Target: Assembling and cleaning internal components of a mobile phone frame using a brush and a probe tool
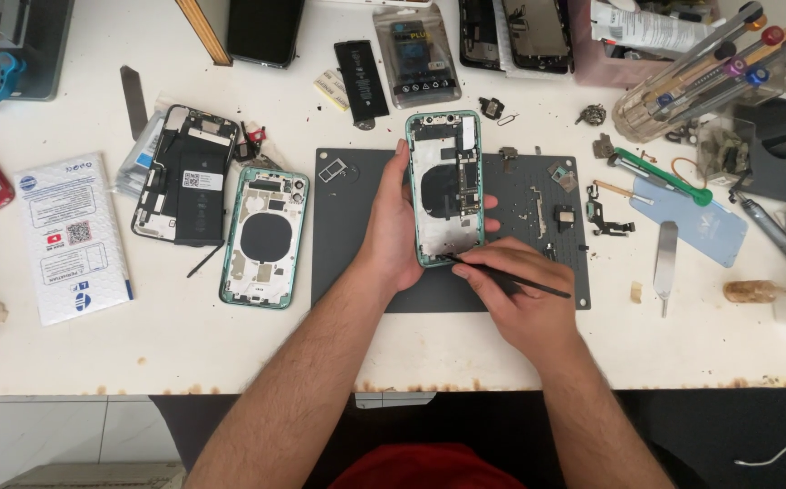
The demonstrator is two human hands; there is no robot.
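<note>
Here the left hand point(391, 237) is wrapped around an opened green phone shell point(447, 186), thumb on its near edge and fingertips poking out on the far side, so the hold is snug. The shell's long side runs away from the person, its top end with the camera hole pointing to the back of the table and its bottom end pointing toward the person's body. It is lifted a bit above the dark grey work mat point(356, 235), insides facing up. The right hand point(512, 294) is pinched shut on a thin black tool point(511, 278), just below the left hand's hold. The tool's tip touches the bottom end of the shell, and its other end sticks out to the right. Out past the left hand's wrist side lies a second green phone shell point(264, 237), flat on the white table point(175, 344). Beside that sits an open phone with a black battery point(184, 177). Small screws and parts lie on the mat, right of the held shell.
</note>
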